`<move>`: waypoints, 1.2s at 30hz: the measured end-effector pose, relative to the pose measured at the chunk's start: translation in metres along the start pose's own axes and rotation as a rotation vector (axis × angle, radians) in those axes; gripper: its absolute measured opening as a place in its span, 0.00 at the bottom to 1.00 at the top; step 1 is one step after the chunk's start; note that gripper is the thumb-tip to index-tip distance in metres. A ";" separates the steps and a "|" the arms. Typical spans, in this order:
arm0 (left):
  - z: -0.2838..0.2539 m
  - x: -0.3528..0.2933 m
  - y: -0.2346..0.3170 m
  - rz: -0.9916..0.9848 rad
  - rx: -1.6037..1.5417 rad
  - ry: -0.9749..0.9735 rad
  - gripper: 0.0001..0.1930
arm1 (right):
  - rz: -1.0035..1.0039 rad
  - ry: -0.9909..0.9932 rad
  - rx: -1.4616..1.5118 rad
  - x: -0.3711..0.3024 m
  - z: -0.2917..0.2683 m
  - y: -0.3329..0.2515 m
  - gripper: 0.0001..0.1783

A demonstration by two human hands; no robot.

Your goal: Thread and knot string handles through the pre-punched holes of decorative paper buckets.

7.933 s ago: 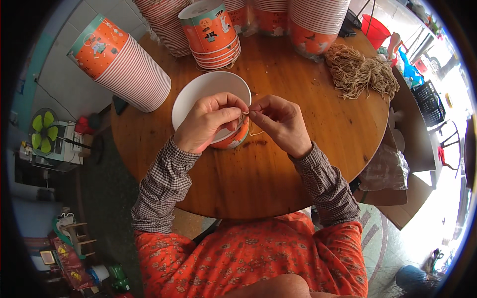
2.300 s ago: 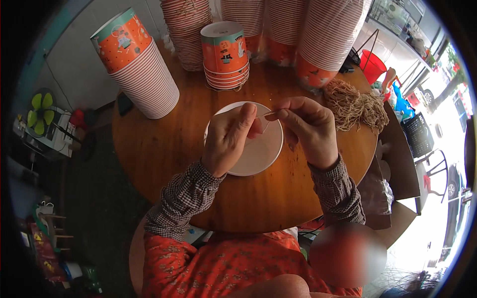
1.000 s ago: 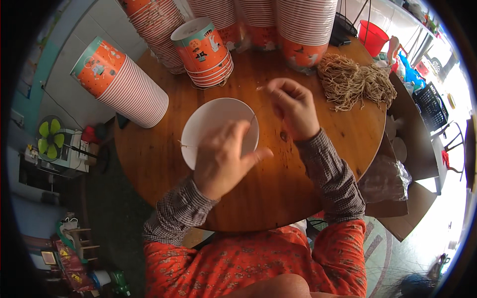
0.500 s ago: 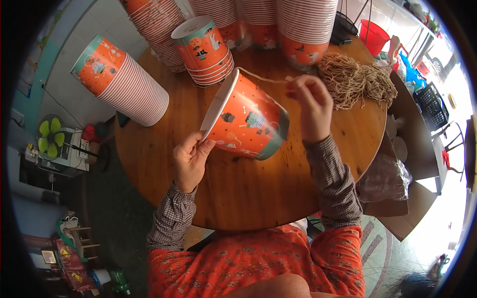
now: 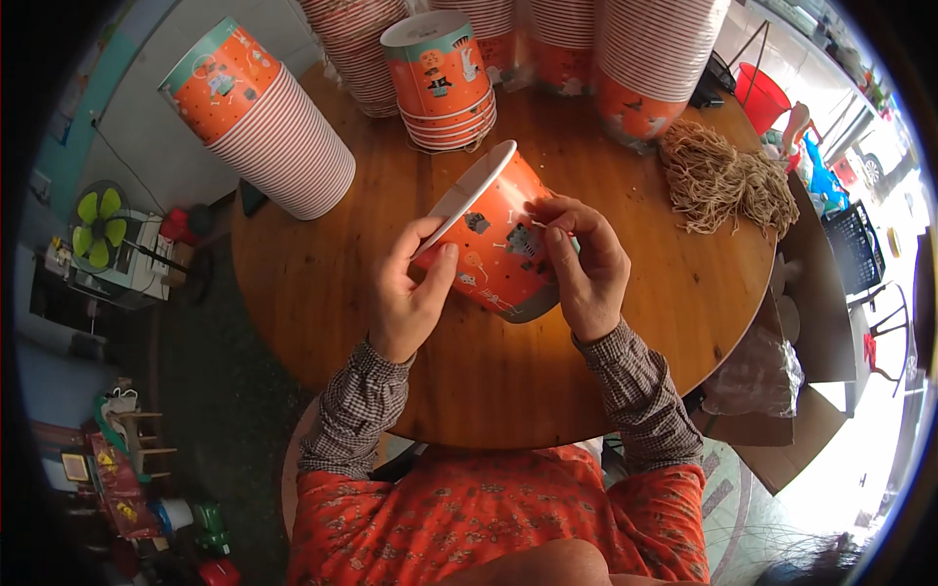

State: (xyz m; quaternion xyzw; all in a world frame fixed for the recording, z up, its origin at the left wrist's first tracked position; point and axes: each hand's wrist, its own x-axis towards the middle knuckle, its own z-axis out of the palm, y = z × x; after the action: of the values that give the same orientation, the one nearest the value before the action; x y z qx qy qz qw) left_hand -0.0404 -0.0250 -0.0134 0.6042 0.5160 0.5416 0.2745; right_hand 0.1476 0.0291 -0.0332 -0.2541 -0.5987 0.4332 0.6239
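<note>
An orange paper bucket (image 5: pixel 503 244) with a green band and cartoon prints is tilted above the table, its white rim facing up and left. My left hand (image 5: pixel 410 293) grips it by the rim, thumb outside. My right hand (image 5: pixel 591 259) is closed in a pinch against the bucket's printed side. A small pale bit of cord (image 5: pixel 540 225) shows at those fingertips; the rest of the cord is hidden.
A round wooden table (image 5: pixel 322 293) carries a leaning bucket stack (image 5: pixel 283 146), a short upside-down stack (image 5: pixel 440 83) and taller wrapped stacks (image 5: pixel 650 68) behind. A heap of beige cords (image 5: pixel 728 181) lies at the right. Beside the table stands an open cardboard box (image 5: pixel 826 303).
My right hand has come down and left from beyond the bucket onto its side, carrying the cord. The stretched cord no longer shows. The view has shifted slightly.
</note>
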 end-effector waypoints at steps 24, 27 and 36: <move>0.011 0.028 0.033 -0.020 0.247 -0.120 0.11 | -0.018 0.018 -0.023 -0.011 -0.006 0.013 0.06; 0.007 0.026 0.032 -0.081 0.058 -0.156 0.11 | 0.015 0.029 -0.009 -0.011 -0.005 0.012 0.05; -0.005 0.027 0.038 -0.174 -0.189 -0.233 0.08 | -0.062 0.020 -0.037 -0.007 -0.007 0.014 0.04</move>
State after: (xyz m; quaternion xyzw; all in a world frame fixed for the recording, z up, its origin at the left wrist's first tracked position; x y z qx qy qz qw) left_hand -0.0356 -0.0133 0.0314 0.5876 0.4777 0.4881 0.4339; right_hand 0.1521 0.0314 -0.0494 -0.2512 -0.6078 0.4000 0.6384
